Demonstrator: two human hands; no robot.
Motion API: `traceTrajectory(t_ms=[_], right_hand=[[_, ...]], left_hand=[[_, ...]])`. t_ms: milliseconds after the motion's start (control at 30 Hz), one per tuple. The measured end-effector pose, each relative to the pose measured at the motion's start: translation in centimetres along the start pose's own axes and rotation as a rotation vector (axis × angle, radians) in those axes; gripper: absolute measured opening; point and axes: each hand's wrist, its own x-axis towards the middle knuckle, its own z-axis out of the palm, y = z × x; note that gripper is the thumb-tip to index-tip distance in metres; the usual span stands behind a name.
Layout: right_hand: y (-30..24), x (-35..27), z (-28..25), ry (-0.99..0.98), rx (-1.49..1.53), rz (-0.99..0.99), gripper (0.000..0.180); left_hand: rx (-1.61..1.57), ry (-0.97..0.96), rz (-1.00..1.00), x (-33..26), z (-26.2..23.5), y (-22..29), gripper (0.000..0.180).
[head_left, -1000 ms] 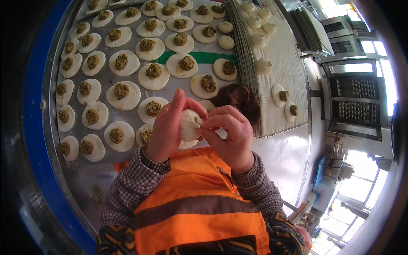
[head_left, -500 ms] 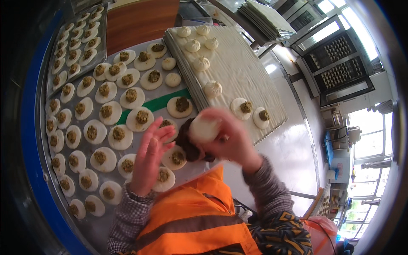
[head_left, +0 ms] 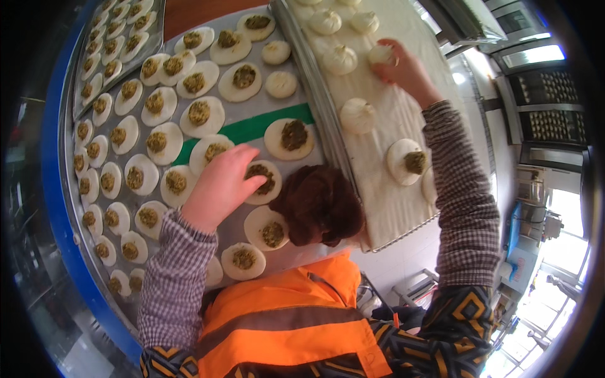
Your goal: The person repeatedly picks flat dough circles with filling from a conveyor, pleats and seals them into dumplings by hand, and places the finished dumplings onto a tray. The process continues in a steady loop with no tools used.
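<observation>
My right hand [head_left: 406, 70] is stretched out over the cloth-covered tray [head_left: 372, 195]. Its fingers are round a closed white bun [head_left: 380, 55], which is at the cloth among several other pleated buns [head_left: 340, 60]. My left hand [head_left: 220, 186] is open above the metal table, thumb apart from the fingers, holding nothing that I can see. Closest to it is a flat dough round with brown-green filling [head_left: 268, 176], whose near side the thumb partly covers. Further dough rounds topped with filling [head_left: 155, 138] lie in rows to its left.
A dark brown lump [head_left: 321, 205] rests between the table and the cloth tray. Two plain dough pieces [head_left: 280, 84] lie near the tray edge, by a green strip [head_left: 252, 129]. One filled round [head_left: 405, 162] sits on the cloth. A second tray [head_left: 148, 53] stands far left.
My right hand has carried the bun from in front of me out to the far right, over the cloth tray. My left hand has lowered and turned palm down. The view has shifted.
</observation>
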Motion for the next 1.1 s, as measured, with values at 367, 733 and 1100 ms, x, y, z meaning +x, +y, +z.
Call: traceTrajectory(t_ms=[367,733,1100], right_hand=[[-10.0,-17.5,2.2,-0.017,-0.082,-0.417,0.051],[-12.4,-24.7,12.8,-0.361,-0.692,-0.426,0.022],[-11.7,-27.8,12.8,-0.414,-0.746,-0.444,0.007]], left_hand=[[0.069,-0.024,-0.008,2.1,-1.2,0.0,0.03],[-0.046,-0.105,-0.277,-9.5,1.1,2.0,0.053],[-0.129,-0.027,-0.37,-8.5,5.9,3.0,0.057]])
